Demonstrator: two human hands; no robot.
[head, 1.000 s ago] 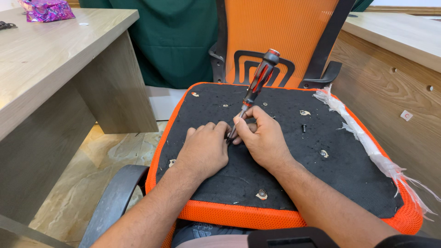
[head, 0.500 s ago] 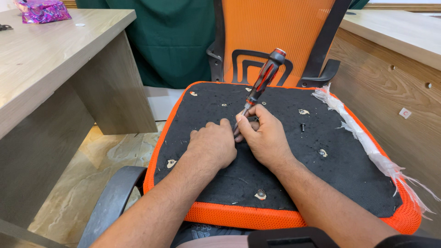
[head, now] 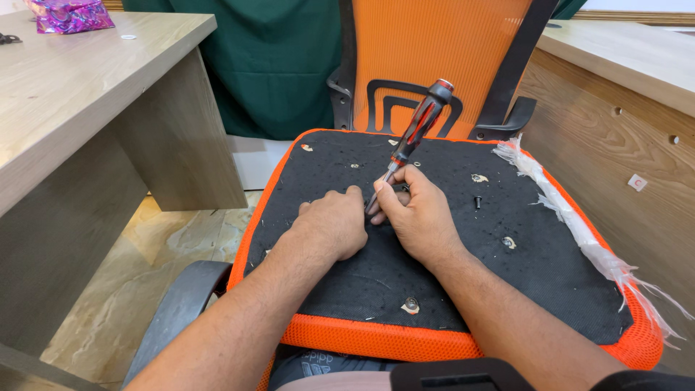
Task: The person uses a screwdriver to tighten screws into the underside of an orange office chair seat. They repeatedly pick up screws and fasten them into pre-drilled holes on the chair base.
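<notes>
An orange mesh chair seat (head: 340, 340) lies upside down in front of me, its underside covered in black fabric (head: 550, 275). My right hand (head: 416, 213) grips the shaft of a red-and-black screwdriver (head: 420, 127), tip pressed down into the black fabric near the seat's middle. My left hand (head: 333, 224) rests in a fist on the fabric right beside the tip, knuckles touching the right hand. The tip itself is hidden between the two hands. A loose black screw (head: 478, 202) lies to the right of my right hand.
A wooden desk (head: 87, 94) stands at the left with a shiny pink bag (head: 69, 14) on it. Another wooden counter (head: 622, 94) is at the right. The orange chair back (head: 434, 58) rises behind the seat. Torn clear plastic wrap (head: 579, 224) trails along the seat's right edge. A grey armrest (head: 181, 304) curves below left.
Both hands have stayed together at the same spot on the seat. The screwdriver handle has shifted slightly in tilt; the view has moved a little.
</notes>
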